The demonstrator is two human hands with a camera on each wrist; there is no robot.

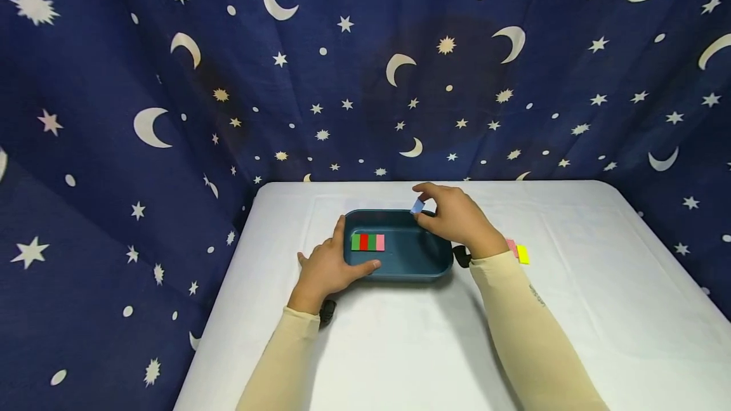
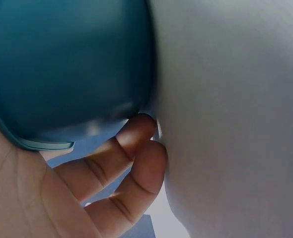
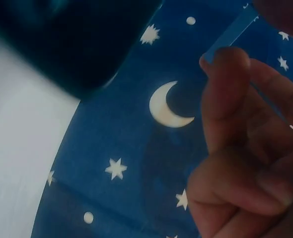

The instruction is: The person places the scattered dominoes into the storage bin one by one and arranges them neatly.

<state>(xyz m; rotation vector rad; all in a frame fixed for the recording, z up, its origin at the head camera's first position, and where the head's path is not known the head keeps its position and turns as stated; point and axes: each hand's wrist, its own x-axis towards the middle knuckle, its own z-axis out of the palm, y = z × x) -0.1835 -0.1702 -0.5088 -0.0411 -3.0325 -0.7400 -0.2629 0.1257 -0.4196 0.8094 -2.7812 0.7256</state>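
Note:
In the head view a dark teal rectangular tray sits on the white table. My left hand grips its left end, thumb over the front rim and fingers along the outer side. The left wrist view shows curled fingers beside the tray's outer wall. My right hand pinches a small, flat light-blue piece between thumb and fingers, over the tray's back right rim. Inside the tray at left, small flat squares lie edge to edge in a row: green, red, green, pink.
A yellow square and a pink one lie on the table to the right, partly behind the right forearm. A dark blue curtain with moons and stars hangs behind the table and along both sides.

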